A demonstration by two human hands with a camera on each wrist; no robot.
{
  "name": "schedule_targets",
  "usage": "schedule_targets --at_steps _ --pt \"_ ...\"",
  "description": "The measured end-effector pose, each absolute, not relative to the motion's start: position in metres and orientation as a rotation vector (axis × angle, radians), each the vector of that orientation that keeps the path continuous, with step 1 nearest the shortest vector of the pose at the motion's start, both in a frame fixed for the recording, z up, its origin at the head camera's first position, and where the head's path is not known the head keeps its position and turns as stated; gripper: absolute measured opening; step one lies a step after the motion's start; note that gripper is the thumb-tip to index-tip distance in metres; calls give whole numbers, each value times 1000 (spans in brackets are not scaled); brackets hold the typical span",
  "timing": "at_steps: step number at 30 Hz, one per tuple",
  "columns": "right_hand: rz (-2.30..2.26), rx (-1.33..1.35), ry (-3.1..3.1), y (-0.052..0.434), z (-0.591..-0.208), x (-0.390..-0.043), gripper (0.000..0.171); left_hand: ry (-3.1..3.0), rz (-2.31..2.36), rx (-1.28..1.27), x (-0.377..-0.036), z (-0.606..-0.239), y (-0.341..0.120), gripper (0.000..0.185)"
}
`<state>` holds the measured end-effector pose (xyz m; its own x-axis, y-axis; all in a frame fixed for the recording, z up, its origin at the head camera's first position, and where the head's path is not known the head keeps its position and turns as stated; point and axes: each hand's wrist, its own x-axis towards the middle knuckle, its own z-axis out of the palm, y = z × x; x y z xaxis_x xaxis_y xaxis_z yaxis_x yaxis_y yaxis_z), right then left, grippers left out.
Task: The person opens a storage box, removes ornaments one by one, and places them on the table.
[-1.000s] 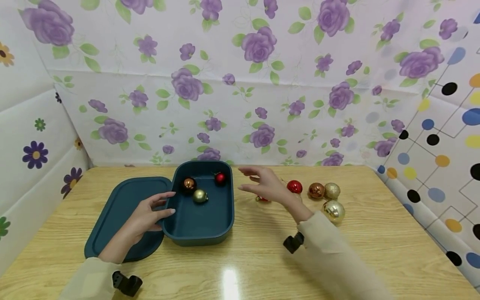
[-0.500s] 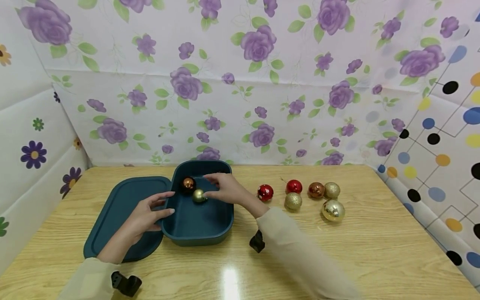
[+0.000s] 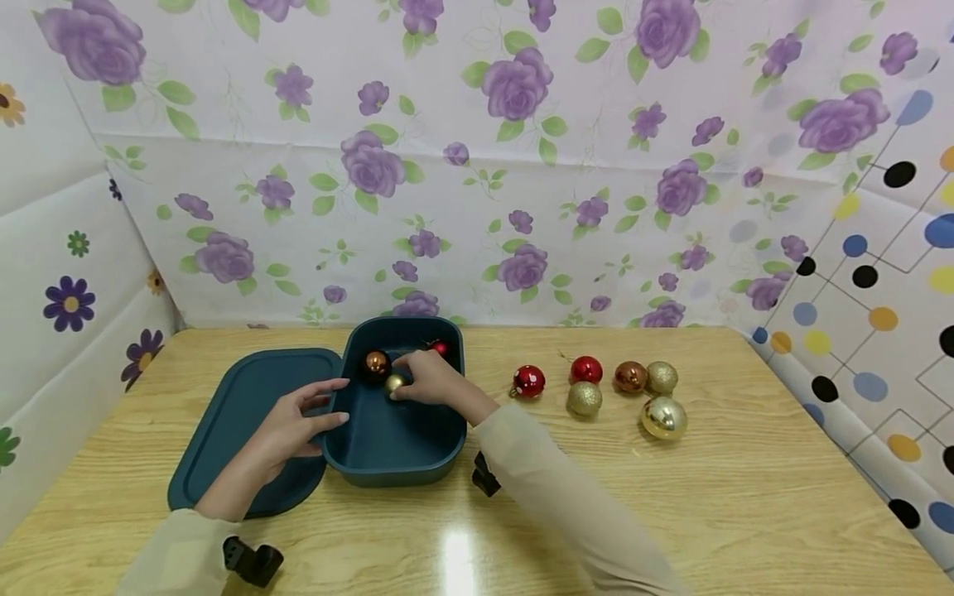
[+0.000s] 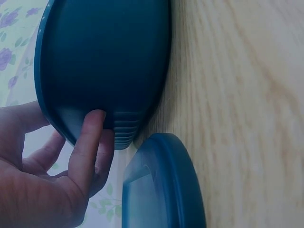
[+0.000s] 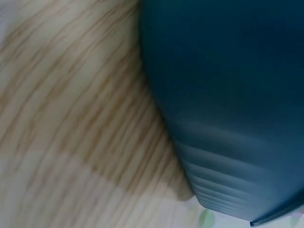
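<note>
My right hand [image 3: 432,379] reaches into the dark teal box [image 3: 395,451], thumb and finger pinching a small gold Christmas ball [image 3: 394,384]. Just left of that ball lies a shiny brown Christmas ball [image 3: 376,364]. Behind the hand, a small red Christmas ball [image 3: 440,348] shows partly in the box's far right corner. My left hand [image 3: 286,424] is at the box's left side, its fingers loosely bent. In the left wrist view, fingertips [image 4: 96,116] touch the box's outer wall. The right wrist view shows only the box's outside and the tabletop; the right hand is out of that view.
A teal lid [image 3: 242,406] lies left of the box, under my left hand. To the box's right are a white-dotted red ball [image 3: 529,381], a plain red ball [image 3: 586,370], a brown ball [image 3: 630,377], two glittery gold balls [image 3: 585,399] and a shiny gold ball [image 3: 664,418].
My right hand has moved left from beside the box into it and closed its fingertips on the small gold Christmas ball. My left hand has stayed at the box's side.
</note>
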<state>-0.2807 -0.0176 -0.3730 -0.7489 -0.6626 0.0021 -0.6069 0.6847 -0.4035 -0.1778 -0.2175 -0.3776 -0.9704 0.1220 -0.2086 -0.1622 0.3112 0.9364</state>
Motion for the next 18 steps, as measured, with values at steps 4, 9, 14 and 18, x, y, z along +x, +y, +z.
schedule_targets --at_steps 4,9,14,18 --pt "-551 -1035 2764 -19 -377 -283 44 2341 1713 -34 -178 -377 -217 58" --pt "-537 -1062 2782 -21 -380 -284 39 2346 1710 -34 -178 -377 -217 57" --pt "-542 -1068 2781 -22 -379 -283 37 2342 1711 -36 -178 -377 -217 59" --pt "-554 -1080 2790 -22 -380 -282 37 2344 1708 -36 -177 -377 -217 59"
